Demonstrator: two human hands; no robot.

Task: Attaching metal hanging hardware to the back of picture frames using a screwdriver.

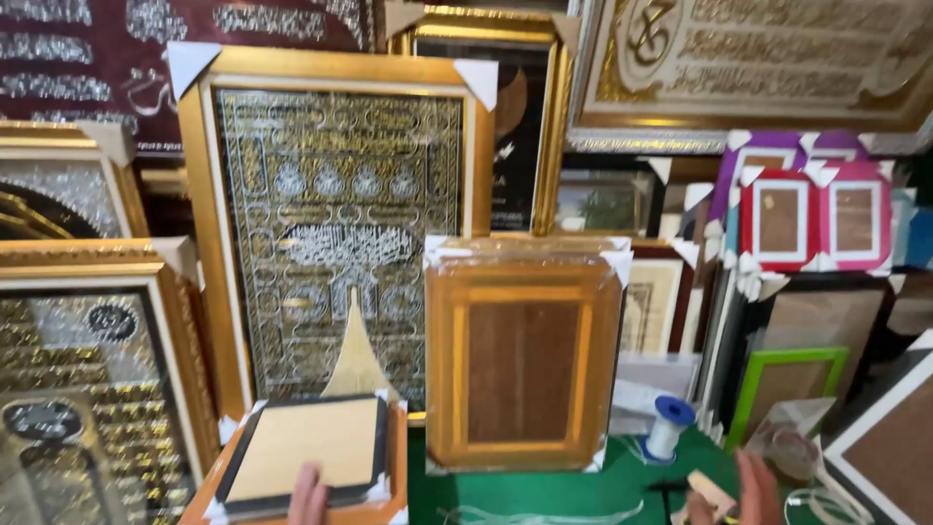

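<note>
My left hand (309,496) shows only as fingertips at the bottom edge, resting on a black-framed picture (304,452) that lies on top of an orange frame (395,467). My right hand (746,494) is at the lower right, blurred, beside a small pale wooden piece (712,490); whether it grips it I cannot tell. Between the hands a stack of wrapped golden-orange frames (523,355) stands upright on the green table surface (544,491).
A large gold-framed calligraphy panel (338,224) leans behind. More gold frames stand at left (92,379). Red and pink frames (814,219), a green frame (785,381), a spool with a blue cap (667,426) and clear tape (792,449) crowd the right.
</note>
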